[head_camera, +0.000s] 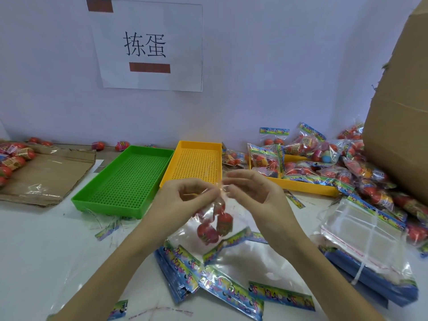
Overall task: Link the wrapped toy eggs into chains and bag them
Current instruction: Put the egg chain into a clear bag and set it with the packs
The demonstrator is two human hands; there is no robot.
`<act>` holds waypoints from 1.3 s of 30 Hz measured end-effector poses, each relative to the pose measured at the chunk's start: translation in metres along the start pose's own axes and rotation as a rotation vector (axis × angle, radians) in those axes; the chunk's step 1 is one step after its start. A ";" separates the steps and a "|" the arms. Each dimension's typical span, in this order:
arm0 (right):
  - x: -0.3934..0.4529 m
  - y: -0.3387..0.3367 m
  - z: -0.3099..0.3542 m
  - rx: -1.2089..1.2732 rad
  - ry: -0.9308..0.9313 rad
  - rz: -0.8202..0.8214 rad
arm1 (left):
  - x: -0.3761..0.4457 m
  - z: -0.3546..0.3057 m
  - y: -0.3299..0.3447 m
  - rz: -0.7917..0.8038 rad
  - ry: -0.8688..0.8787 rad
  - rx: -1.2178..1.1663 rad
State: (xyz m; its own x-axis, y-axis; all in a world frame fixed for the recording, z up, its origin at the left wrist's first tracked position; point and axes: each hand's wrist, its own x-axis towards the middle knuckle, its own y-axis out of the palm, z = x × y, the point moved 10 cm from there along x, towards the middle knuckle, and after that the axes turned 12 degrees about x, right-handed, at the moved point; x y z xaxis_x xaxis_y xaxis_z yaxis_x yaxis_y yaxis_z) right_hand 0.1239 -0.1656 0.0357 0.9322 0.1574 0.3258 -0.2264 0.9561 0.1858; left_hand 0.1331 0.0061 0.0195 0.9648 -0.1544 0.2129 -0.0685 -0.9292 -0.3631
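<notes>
A short chain of red wrapped toy eggs [214, 222] in clear film hangs above the white table. My left hand [185, 200] pinches the film at the chain's top. Facing it, my right hand [252, 187] pinches the same twisted film end, so both sets of fingertips meet above the eggs. Below lie empty clear bags with colourful header cards [231, 290]. A tied stack of clear bags [361, 237] sits at the right. More wrapped eggs [14, 158] rest on cardboard at the far left.
A green perforated tray [129, 181] and a yellow one [196, 163] stand behind my hands. Filled bags of eggs [324, 163] pile up at the right over another yellow tray. A large cardboard box [400, 112] rises at the right edge. A paper sign hangs on the wall.
</notes>
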 end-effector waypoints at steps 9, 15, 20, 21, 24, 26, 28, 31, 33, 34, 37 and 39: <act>0.001 -0.024 -0.011 -0.315 0.098 -0.102 | 0.002 0.031 -0.012 -0.123 -0.232 -0.352; 0.001 -0.031 -0.017 -0.153 0.169 -0.175 | 0.002 0.046 0.000 -0.080 -0.373 -0.628; 0.001 -0.031 -0.018 -0.154 0.154 -0.197 | 0.001 0.041 0.004 -0.021 -0.341 -0.532; 0.001 -0.031 -0.018 -0.155 0.148 -0.199 | 0.001 0.040 0.003 -0.027 -0.333 -0.510; 0.002 -0.025 -0.024 -0.096 0.195 -0.146 | 0.001 0.040 0.000 -0.084 -0.322 -0.545; 0.000 -0.014 -0.034 -0.109 0.303 -0.036 | 0.002 0.044 -0.005 -0.149 -0.332 -0.596; -0.004 -0.002 -0.040 -0.211 0.348 0.091 | 0.002 0.047 -0.014 -0.229 -0.333 -0.613; -0.004 -0.005 -0.037 -0.242 0.278 0.058 | 0.005 0.042 -0.012 -0.204 -0.306 -0.640; -0.003 -0.014 -0.032 -0.194 0.231 -0.026 | 0.005 0.034 0.001 -0.050 -0.285 -0.588; -0.002 -0.017 -0.029 -0.163 0.221 -0.055 | 0.004 0.030 0.007 0.033 -0.269 -0.539; -0.001 -0.022 -0.027 -0.122 0.248 -0.076 | -0.002 0.024 0.022 0.169 -0.208 -0.403; -0.001 -0.023 -0.028 -0.149 0.279 -0.065 | -0.002 0.023 0.022 0.153 -0.173 -0.299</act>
State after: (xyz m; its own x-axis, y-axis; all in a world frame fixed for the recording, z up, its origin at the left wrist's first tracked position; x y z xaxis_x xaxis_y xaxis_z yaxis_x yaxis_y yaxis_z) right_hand 0.1360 -0.1803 0.0051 0.9895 0.1369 0.0473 -0.1394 0.9888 0.0538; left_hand 0.1358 -0.0060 -0.0098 0.9645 -0.2638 0.0108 -0.2617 -0.9607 -0.0927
